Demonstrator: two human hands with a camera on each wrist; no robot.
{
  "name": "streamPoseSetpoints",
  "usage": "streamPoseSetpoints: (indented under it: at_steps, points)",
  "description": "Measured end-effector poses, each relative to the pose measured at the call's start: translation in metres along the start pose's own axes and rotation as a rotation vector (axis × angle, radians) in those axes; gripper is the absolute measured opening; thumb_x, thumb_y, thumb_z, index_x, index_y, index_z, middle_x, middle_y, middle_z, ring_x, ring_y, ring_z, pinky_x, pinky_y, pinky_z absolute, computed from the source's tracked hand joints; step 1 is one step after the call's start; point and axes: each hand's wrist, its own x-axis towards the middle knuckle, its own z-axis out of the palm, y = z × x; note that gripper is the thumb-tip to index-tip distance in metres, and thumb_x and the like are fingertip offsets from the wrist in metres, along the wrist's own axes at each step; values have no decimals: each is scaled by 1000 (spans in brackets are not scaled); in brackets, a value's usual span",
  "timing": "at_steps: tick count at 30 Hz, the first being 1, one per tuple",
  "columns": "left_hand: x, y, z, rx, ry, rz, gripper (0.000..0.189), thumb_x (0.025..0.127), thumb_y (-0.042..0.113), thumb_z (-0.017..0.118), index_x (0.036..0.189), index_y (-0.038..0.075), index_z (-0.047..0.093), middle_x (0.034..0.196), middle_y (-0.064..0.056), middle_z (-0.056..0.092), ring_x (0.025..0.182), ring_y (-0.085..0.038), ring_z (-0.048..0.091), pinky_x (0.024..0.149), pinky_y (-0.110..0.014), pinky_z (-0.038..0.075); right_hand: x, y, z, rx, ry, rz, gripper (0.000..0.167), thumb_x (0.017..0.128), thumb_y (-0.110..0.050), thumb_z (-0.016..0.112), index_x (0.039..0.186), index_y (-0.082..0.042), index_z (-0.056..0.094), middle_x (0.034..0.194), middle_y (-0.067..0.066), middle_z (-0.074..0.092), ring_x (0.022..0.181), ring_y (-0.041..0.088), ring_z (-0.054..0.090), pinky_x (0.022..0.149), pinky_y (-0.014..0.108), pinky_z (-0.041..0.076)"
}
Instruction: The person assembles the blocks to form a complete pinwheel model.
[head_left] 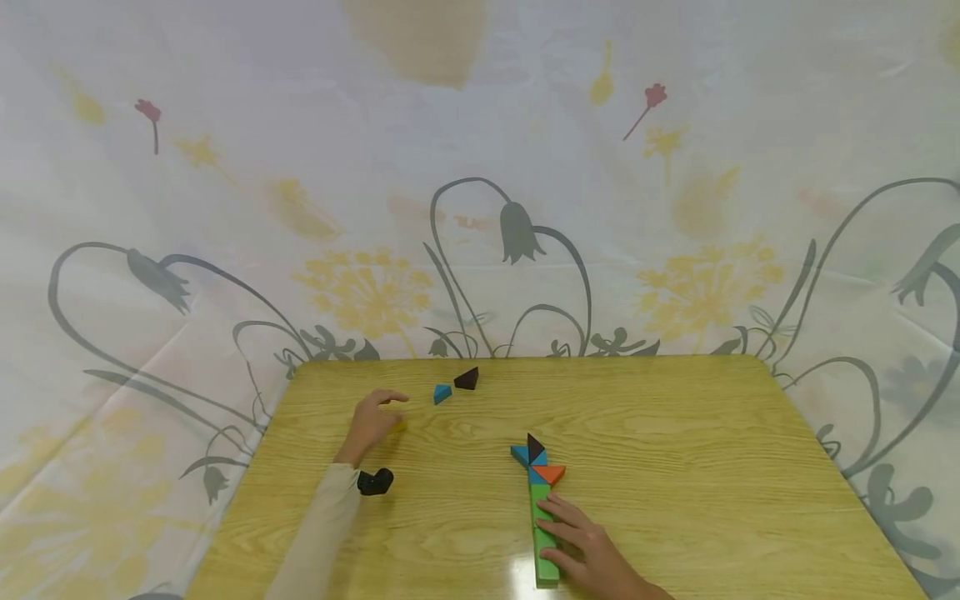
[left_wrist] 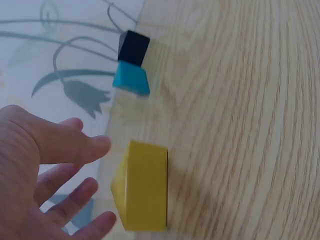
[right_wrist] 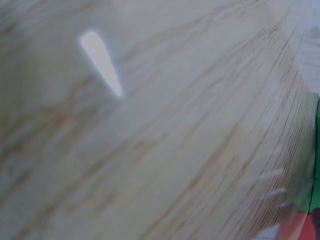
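My left hand [head_left: 372, 423] is over the left part of the table, thumb and fingers spread apart beside a yellow triangular block [left_wrist: 146, 187]. In the head view that block is mostly hidden by the hand. My right hand [head_left: 592, 550] rests its extended fingers on a row of green blocks [head_left: 543, 533]. At the far end of the row, blue triangular blocks [head_left: 519, 455], an orange triangular block [head_left: 549, 474] and a black triangular block [head_left: 535, 448] form a pinwheel shape. The right wrist view shows only the edge of the green and orange blocks.
Past the left hand, a blue triangular block [head_left: 442, 393] and a black triangular block [head_left: 467, 379] lie near the table's back edge. The wood-grain table [head_left: 675, 433] ends at a flower-printed cloth backdrop [head_left: 480, 167]. A black wrist camera [head_left: 376, 482] sits at the left cuff.
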Motion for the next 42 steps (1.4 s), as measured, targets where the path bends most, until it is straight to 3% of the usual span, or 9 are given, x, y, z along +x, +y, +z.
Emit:
streamPoseSetpoints:
  at_steps: [5,8,19,31,42]
  points:
    - [-6,-11,-6,10,-53,-113,35,81,-8,65,116,-1,65,130,-24,49,118,-44,45,93,-53,44,-1,1,1,0,-1,-7,41,78,-11,76,117,0,66,129,19,55,127,29,44,104,16,30]
    - [-9,-17,-7,19,-73,-132,37,81,-9,65,117,-1,64,129,-25,48,116,-45,47,92,-52,46,-1,1,1,2,-4,0,41,78,-10,76,117,0,66,129,19,55,128,30,44,104,16,30]
    - [-13,-25,-3,-39,5,-79,36,79,-14,66,113,-4,66,116,-25,59,102,-40,59,81,-45,54,1,-2,0,8,-6,-7,42,78,-9,76,117,0,65,129,19,54,129,27,43,104,16,30]
    - [-15,-17,3,-17,-6,-56,31,79,-10,68,110,-1,68,113,-22,62,100,-40,60,76,-42,55,2,-5,-2,6,-10,6,42,79,-10,75,118,-1,65,130,18,54,129,27,43,103,16,32]
    - [-17,7,18,-76,-38,-54,31,80,-8,69,109,1,69,112,-15,63,95,-33,60,74,-38,55,4,-9,-3,1,-16,22,40,80,-11,74,117,0,65,129,19,55,127,29,44,104,15,30]
